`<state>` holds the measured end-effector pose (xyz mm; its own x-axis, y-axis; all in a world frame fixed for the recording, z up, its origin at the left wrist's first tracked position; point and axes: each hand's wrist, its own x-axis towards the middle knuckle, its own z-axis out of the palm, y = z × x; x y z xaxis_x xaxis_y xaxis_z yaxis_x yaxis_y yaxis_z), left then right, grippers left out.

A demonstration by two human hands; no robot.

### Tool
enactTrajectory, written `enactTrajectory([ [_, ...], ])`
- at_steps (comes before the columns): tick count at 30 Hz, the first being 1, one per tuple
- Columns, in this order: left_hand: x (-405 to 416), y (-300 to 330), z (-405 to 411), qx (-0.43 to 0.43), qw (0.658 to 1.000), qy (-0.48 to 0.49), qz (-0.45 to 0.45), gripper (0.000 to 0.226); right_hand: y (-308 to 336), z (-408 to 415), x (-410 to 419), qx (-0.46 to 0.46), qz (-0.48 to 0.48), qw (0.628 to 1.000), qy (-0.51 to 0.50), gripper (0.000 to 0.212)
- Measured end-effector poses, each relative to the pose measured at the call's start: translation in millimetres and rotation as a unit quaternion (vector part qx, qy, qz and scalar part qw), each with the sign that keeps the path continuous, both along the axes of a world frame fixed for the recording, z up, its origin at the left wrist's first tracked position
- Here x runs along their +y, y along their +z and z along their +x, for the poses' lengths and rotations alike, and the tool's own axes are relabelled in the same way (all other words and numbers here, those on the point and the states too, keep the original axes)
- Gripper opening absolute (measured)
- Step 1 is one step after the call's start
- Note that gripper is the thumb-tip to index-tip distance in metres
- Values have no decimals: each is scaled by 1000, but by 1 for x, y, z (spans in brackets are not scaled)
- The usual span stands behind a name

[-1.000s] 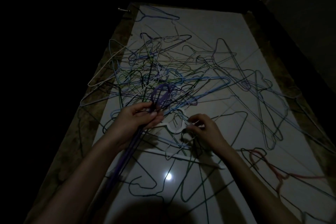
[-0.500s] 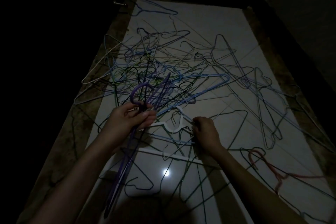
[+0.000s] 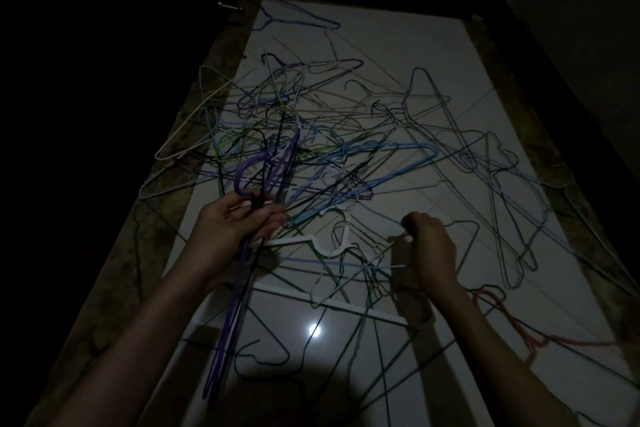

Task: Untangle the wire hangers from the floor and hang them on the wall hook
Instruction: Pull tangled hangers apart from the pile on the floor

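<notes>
far left, a cream-white wire hanger (image 3: 187, 121) lying half on the dark mottled floor border (image 3: 145, 253), half on the glossy white floor tile (image 3: 398, 45). nearer, left hand (image 3: 230, 229) curled round a bunch of purple wire hangers (image 3: 242, 253), hooks poking up past the fingers, long bodies trailing down toward the near edge. past the hand, a sprawling tangle of thin wire hangers in blue, green, black and grey (image 3: 346, 135) spread over the tile, with a light blue wire hanger (image 3: 398, 163) across its middle. between the hands, a white plastic hanger (image 3: 311, 243) flat on the tile. near centre, a bright round light reflection (image 3: 314, 330). right hand (image 3: 429, 246) fisted, pinching a thin pale wire (image 3: 384, 267) low over the tile. near right, a reddish-pink wire hanger (image 3: 512, 322) apart from the heap.
</notes>
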<state>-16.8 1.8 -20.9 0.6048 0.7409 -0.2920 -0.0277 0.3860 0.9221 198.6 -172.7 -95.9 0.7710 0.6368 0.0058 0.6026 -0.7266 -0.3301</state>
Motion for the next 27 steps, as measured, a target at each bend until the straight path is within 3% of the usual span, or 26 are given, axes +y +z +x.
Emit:
enactTrajectory([
  [6,0,7,4,-10,999,-17,49,17,20,22,11,0,105,993,-57,45],
  [14,-2,4,8,-4,998,-1,56,18,19,13,8,12,101,992,-71,41],
  [19,-6,9,12,-7,998,10,64,14,31,5,22,147,120,980,-53,12],
  [24,-6,14,12,-17,997,20,68,11,72,2,15,436,169,883,-26,14],
  [27,-7,15,10,-25,998,22,51,15,70,-4,4,449,62,891,5,20],
])
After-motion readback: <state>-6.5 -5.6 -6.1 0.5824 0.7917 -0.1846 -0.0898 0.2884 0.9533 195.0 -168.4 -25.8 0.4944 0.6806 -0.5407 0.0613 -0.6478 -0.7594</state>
